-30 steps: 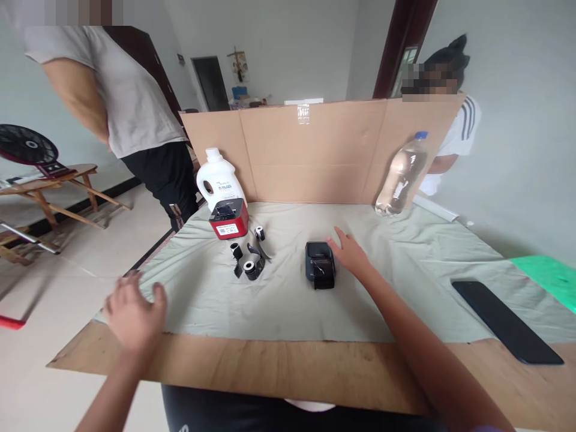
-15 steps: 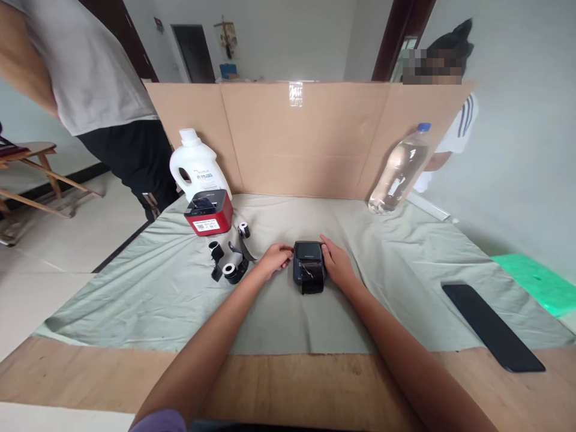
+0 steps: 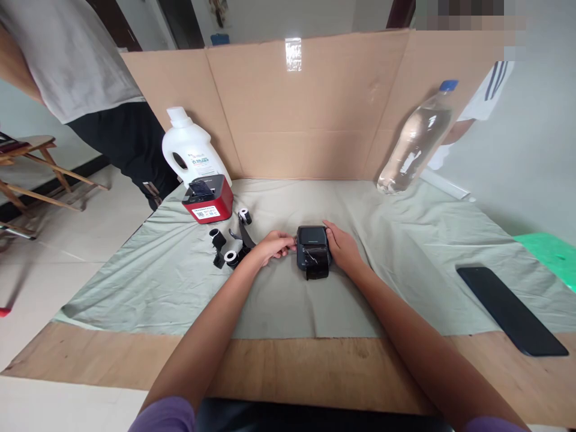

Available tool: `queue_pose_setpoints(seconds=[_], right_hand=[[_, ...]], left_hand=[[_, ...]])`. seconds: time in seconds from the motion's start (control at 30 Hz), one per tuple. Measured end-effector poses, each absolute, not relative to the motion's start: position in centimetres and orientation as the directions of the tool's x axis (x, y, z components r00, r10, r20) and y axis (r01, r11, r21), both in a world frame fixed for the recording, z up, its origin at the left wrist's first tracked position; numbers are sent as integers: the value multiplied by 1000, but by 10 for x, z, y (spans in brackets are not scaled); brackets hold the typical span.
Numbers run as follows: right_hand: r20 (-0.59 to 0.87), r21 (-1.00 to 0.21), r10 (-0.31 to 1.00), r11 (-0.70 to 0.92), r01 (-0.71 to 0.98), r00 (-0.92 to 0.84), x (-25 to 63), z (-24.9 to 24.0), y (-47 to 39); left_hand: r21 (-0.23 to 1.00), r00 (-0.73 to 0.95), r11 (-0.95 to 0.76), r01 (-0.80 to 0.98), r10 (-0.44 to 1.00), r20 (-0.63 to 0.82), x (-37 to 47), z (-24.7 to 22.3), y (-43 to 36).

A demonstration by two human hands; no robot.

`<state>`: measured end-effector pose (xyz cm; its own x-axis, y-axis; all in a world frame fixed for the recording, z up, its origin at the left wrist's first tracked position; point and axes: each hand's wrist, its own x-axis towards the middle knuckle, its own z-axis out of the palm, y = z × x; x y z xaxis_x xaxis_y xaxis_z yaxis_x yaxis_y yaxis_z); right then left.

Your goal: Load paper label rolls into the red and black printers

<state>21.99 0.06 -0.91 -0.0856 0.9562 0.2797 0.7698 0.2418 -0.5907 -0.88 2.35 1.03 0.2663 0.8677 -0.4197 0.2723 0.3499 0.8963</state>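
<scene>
A small dark portable label printer (image 3: 310,255) lies on the cloth in front of me, a glossy black strip hanging from its near side. My right hand (image 3: 344,246) grips its right side, thumb and fingers against the casing. On the opposite side, my left hand (image 3: 278,245) is closed in a pinch, fingertips at the printer's left edge. Whatever small part lies between those fingertips is hidden. Just left of that hand, several white-cored rolls of black strip, one being a roll (image 3: 231,258), lie loosely together, partly behind my wrist.
A red-and-black box-shaped device (image 3: 209,201) stands before a white jug (image 3: 193,147) at back left. A clear bottle (image 3: 416,144) leans on the cardboard screen (image 3: 310,114). To the right lies a black phone-like slab (image 3: 513,309). Two people stand beyond the table.
My view has tilted downward, so everything sits differently in the picture. Both hands stay at the printer's sides; the left fingers have shifted slightly along its edge.
</scene>
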Motion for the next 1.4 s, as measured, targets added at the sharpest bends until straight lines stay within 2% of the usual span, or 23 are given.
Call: queue_pose_setpoints(seconds=[0.13, 0.37, 0.53, 1.4], right_hand=[[270, -600, 960, 231, 766, -78, 219, -8, -1], [219, -533, 974, 166, 829, -55, 218, -9, -2], [226, -519, 972, 178, 836, -66, 218, -11, -1], [256, -564, 965, 201, 801, -62, 220, -13, -1]], left_hand=[[891, 259, 356, 282, 866, -428, -8, 11, 24], [876, 238, 372, 308, 861, -450, -7, 12, 26], [864, 206, 379, 331, 865, -458, -4, 10, 28], [865, 190, 373, 336, 873, -450, -1, 12, 26]])
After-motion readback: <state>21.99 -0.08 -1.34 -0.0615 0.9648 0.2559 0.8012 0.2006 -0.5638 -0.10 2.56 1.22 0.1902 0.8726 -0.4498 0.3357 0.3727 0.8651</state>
